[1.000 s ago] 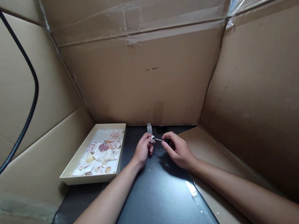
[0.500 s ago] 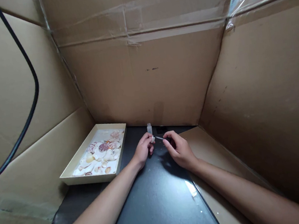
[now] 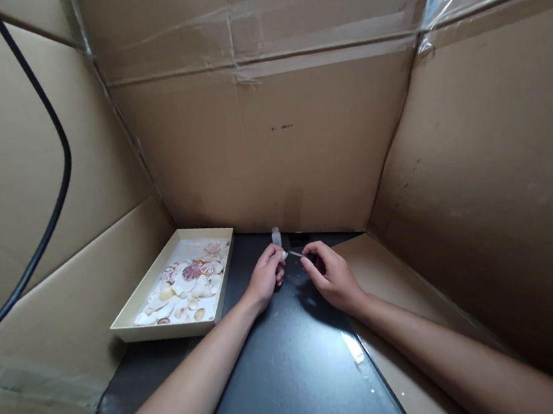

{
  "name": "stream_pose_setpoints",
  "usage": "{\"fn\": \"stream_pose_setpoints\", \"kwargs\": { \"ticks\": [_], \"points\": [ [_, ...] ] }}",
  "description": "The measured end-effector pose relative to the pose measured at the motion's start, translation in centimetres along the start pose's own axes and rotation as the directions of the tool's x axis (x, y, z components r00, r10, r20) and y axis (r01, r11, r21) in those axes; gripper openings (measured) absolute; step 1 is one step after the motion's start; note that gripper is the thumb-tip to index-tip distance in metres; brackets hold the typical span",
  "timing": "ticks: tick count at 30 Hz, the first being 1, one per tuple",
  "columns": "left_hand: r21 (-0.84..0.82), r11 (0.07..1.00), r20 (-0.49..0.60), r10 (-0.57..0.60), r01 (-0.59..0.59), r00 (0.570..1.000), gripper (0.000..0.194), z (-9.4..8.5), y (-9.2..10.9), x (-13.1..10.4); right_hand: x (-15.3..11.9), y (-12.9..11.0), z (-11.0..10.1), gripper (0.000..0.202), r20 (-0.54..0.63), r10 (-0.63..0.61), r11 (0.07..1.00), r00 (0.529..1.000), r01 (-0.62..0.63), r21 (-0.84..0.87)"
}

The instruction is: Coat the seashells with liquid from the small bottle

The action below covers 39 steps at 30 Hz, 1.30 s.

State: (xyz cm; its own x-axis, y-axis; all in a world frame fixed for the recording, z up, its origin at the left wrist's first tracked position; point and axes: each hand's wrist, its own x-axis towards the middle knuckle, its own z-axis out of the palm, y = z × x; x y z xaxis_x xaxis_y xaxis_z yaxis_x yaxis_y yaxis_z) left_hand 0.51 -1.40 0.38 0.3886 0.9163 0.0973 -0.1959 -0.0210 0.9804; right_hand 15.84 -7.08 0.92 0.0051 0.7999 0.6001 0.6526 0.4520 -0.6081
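Between its fingertips, my left hand (image 3: 265, 277) pinches a small white shell (image 3: 284, 256). My right hand (image 3: 331, 275) is closed on a thin, pale stick with a dark tip that looks like a small brush (image 3: 295, 254). The tip points left at the shell, touching it or very near; I cannot tell which. Just behind my left fingers stands a small translucent bottle (image 3: 276, 235), upright, its lower part covered by the hand.
To the left lies a cream tray (image 3: 161, 331) with several shells (image 3: 192, 272) on a white lining. Cardboard walls (image 3: 261, 162) enclose the dark table (image 3: 278, 388) at the back and sides. A black cable (image 3: 67, 152) hangs at the left.
The white shell has turned slightly in my left fingers, and the brush has shifted a little. Both arms, the bottle and the tray stay where they were.
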Motion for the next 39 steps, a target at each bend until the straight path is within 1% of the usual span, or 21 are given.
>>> {"fn": "stream_pose_setpoints", "kwargs": {
  "ticks": [3,6,11,15,19,24,28,32,36,39],
  "points": [
    [0.006,1.000,-0.018,0.000,0.000,1.000,0.029,0.12,0.01,-0.01,0.00,0.02,0.01,0.014,0.011,-0.013,1.000,1.000,0.013,-0.008],
    [0.017,1.000,-0.030,-0.001,0.001,1.000,0.029,0.23,0.06,-0.03,0.01,0.07,0.02,0.014,-0.005,-0.004,1.000,1.000,0.004,-0.027],
    [0.032,0.999,-0.027,0.009,-0.008,1.000,0.028,0.26,0.16,-0.04,0.04,0.01,0.01,0.013,0.038,-0.024,0.999,0.999,0.025,-0.024],
    [0.044,0.999,-0.026,0.014,-0.012,1.000,0.026,0.23,0.17,-0.05,0.04,-0.04,0.02,0.012,0.017,-0.015,0.999,1.000,0.015,-0.033],
    [0.037,0.999,-0.030,0.014,-0.013,0.999,0.027,0.24,0.14,-0.04,0.03,-0.10,-0.02,0.012,0.048,-0.048,0.999,0.998,0.048,-0.016],
    [0.046,0.999,-0.027,0.022,-0.020,0.999,0.026,0.26,0.13,-0.02,0.02,-0.15,-0.06,0.012,0.021,-0.030,0.999,0.999,0.031,-0.034],
    [0.050,0.999,-0.031,0.023,-0.021,0.999,0.025,0.29,0.14,-0.06,0.01,-0.21,-0.07,0.012,0.060,-0.037,0.998,0.997,0.040,-0.046],
    [0.062,0.998,-0.042,0.013,-0.011,0.999,0.025,0.24,0.06,-0.05,0.00,-0.28,-0.14,0.012,0.025,-0.026,0.998,0.999,0.027,-0.058],
    [0.072,0.997,-0.054,0.007,-0.004,0.999,0.025,0.13,-0.08,0.11,-0.01,-0.35,-0.17,0.012,0.056,-0.042,0.997,0.998,0.046,-0.063],
    [0.058,0.998,-0.054,0.004,-0.001,0.999,0.026,0.08,-0.16,0.21,0.00,-0.37,-0.17,0.011,0.038,-0.027,0.997,0.999,0.030,-0.076]
  ]
}}
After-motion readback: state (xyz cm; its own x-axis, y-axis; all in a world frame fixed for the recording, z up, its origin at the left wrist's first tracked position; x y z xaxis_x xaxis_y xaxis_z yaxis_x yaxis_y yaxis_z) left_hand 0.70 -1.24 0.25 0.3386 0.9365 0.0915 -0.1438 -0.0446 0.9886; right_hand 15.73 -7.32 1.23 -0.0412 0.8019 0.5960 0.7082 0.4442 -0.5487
